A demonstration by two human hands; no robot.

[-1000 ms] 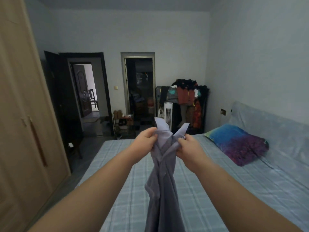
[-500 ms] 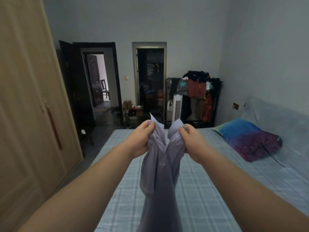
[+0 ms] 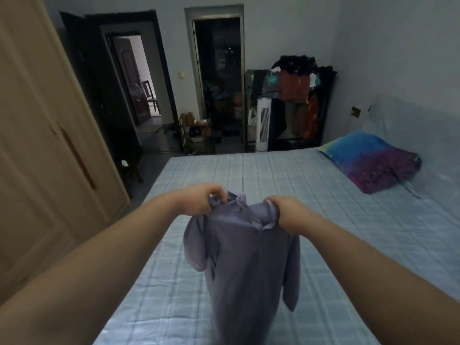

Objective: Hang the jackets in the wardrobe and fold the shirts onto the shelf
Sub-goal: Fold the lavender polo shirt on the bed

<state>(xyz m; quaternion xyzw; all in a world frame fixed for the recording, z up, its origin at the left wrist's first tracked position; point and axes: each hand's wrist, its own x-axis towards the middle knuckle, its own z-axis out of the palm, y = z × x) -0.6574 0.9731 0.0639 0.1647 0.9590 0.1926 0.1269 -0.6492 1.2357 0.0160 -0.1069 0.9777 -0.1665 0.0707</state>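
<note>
A grey-purple collared shirt [image 3: 244, 260] hangs in front of me above the bed [image 3: 336, 245]. My left hand [image 3: 199, 200] grips it at the left side of the collar. My right hand [image 3: 291, 212] grips it at the right shoulder. The short sleeves droop on both sides, and the lower hem runs out of the frame. The beige wardrobe [image 3: 42, 135] stands along the left wall with its doors shut.
A blue and purple pillow [image 3: 371, 160] lies at the bed's far right. Behind the bed stand a clothes rack [image 3: 298, 95] piled with garments and a white tower fan [image 3: 263, 124]. Two open doorways [image 3: 216, 78] lie ahead, with a narrow floor strip beside the wardrobe.
Both hands have dropped lower and moved apart, spreading the shirt's shoulders wider. The view has tilted down toward the bed.
</note>
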